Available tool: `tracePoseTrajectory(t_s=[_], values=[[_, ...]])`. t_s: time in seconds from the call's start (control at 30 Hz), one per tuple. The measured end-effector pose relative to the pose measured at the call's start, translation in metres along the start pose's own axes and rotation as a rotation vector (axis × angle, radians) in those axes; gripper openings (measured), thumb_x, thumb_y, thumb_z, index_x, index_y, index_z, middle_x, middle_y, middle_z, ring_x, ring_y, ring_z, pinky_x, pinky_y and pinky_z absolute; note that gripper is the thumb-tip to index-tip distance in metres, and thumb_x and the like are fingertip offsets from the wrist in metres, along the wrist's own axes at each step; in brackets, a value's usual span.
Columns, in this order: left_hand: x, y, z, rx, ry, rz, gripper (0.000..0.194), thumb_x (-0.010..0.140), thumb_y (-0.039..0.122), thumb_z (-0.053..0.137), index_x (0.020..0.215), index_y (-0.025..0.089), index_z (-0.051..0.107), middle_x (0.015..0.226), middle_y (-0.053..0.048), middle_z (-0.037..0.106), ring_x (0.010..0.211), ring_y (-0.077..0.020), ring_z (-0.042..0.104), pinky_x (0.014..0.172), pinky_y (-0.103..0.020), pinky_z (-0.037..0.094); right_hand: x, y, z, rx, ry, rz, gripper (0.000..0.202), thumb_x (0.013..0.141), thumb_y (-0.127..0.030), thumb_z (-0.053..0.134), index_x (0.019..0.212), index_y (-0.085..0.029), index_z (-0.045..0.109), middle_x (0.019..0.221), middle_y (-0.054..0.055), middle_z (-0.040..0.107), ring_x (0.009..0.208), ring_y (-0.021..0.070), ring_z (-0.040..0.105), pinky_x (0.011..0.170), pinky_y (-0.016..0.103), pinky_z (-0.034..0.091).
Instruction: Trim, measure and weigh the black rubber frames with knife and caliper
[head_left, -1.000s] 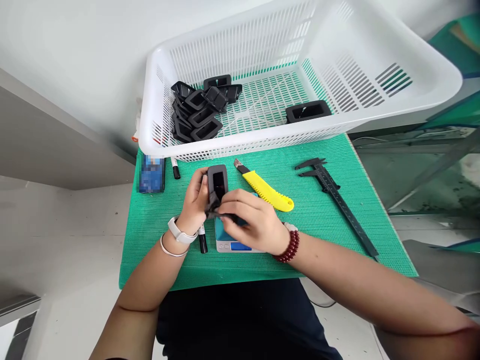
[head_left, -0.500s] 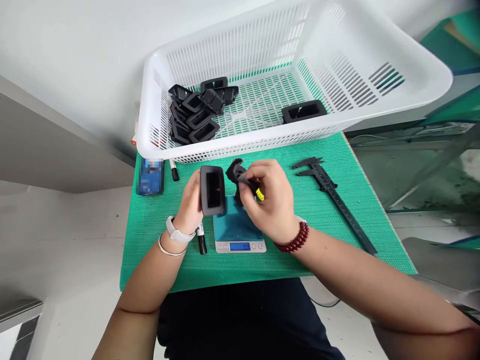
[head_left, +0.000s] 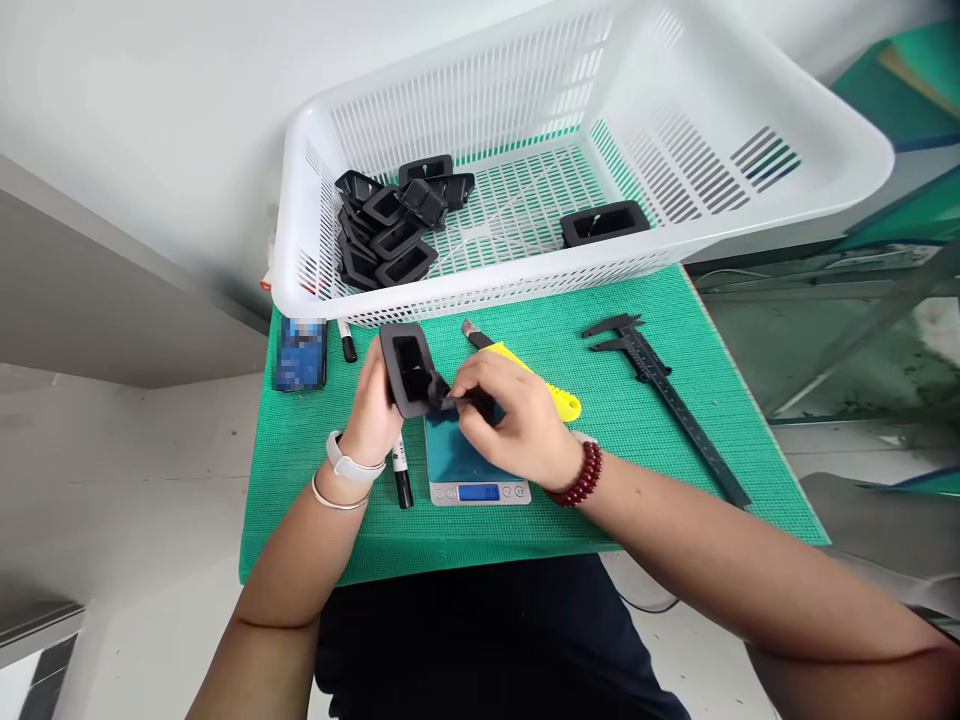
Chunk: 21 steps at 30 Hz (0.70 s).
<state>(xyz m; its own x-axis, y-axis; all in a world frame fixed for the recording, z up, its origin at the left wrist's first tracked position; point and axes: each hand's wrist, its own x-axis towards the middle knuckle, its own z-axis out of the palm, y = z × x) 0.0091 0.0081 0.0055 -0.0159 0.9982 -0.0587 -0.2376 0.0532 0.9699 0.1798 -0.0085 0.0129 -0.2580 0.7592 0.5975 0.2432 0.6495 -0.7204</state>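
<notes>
My left hand point(head_left: 375, 412) is closed around the side of a black rectangular frame-shaped part point(head_left: 398, 345), tilted so that its opening faces me. Pinched in the fingers of my right hand point(head_left: 514, 415) is a dark, crumpled cloth point(head_left: 441, 392), which meets the right edge of the frame. Both are held above a digital scale point(head_left: 447, 493) with a blue-green plate and a lit display. Partly behind my right hand lies a yellow utility knife point(head_left: 568, 404), its blade end toward the basket.
A white plastic basket point(head_left: 517, 285) stands at the back, with several black frame parts point(head_left: 401, 237) piled at its left and another black part point(head_left: 606, 222) at its right. Black calipers point(head_left: 666, 400) lie on the green mat point(head_left: 622, 470). Markers point(head_left: 403, 482) and a blue box point(head_left: 301, 362) are at left.
My left hand has shifted slightly left with the frame. My right hand has moved down and left, bringing the cloth against the frame and uncovering more of the yellow knife.
</notes>
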Motion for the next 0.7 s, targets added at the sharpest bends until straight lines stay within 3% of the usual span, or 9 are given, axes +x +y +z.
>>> tracePoseTrajectory(t_s=[0.1,0.2,0.3,0.43,0.6,0.7], values=[[0.0,0.005,0.002,-0.087,-0.055,-0.081,0.037,0.09,0.06,0.053,0.099,0.024,0.057,0.096,-0.004,0.066,0.073,-0.0141,0.062,0.058,-0.027,0.05,0.001,0.0,-0.001,-0.024,0.11,0.048,0.019,0.077,-0.004,0.05,0.084,-0.022,0.05,0.083,0.002,0.057,0.077,0.0164,0.057,0.068,0.033,0.049],[-0.003,0.008,0.003,-0.09,-0.148,-0.056,0.034,0.087,0.053,0.063,0.105,0.027,0.053,0.114,-0.005,0.068,0.088,-0.0178,0.068,0.063,-0.029,0.055,0.001,0.002,-0.001,-0.029,0.2,0.093,0.017,0.08,-0.007,0.051,0.086,-0.023,0.048,0.084,0.001,0.054,0.077,0.0161,0.055,0.066,0.033,0.047],[-0.005,0.007,0.002,-0.066,-0.213,-0.05,0.04,0.08,0.05,0.073,0.104,0.026,0.051,0.108,-0.005,0.069,0.1,-0.0218,0.069,0.076,-0.035,0.059,0.0,0.005,0.0,0.008,0.285,0.165,0.016,0.083,-0.009,0.051,0.088,-0.023,0.046,0.086,0.001,0.052,0.078,0.0157,0.053,0.068,0.033,0.046],[-0.002,0.006,0.0,-0.046,-0.21,-0.039,0.056,0.07,0.048,0.082,0.11,0.026,0.05,0.1,-0.002,0.066,0.097,-0.0206,0.068,0.083,-0.039,0.059,0.0,0.011,-0.001,0.024,0.36,0.221,0.015,0.085,-0.01,0.05,0.089,-0.023,0.044,0.088,0.001,0.051,0.078,0.0146,0.051,0.069,0.033,0.045],[0.001,0.005,-0.002,-0.015,-0.159,0.036,0.049,0.063,0.042,0.088,0.095,0.021,0.056,0.101,-0.001,0.059,0.101,-0.0169,0.064,0.096,-0.037,0.052,0.002,0.008,-0.002,-0.024,0.378,0.196,0.015,0.085,-0.011,0.051,0.09,-0.023,0.044,0.087,0.001,0.05,0.075,0.0136,0.05,0.066,0.031,0.045],[-0.001,0.002,-0.001,-0.042,-0.179,0.065,0.049,0.066,0.044,0.086,0.096,0.023,0.053,0.11,-0.003,0.062,0.108,-0.0173,0.064,0.098,-0.036,0.051,0.002,0.005,0.0,-0.06,0.299,0.173,0.016,0.083,-0.01,0.053,0.088,-0.023,0.046,0.083,0.0,0.052,0.072,0.0137,0.051,0.063,0.03,0.046]])
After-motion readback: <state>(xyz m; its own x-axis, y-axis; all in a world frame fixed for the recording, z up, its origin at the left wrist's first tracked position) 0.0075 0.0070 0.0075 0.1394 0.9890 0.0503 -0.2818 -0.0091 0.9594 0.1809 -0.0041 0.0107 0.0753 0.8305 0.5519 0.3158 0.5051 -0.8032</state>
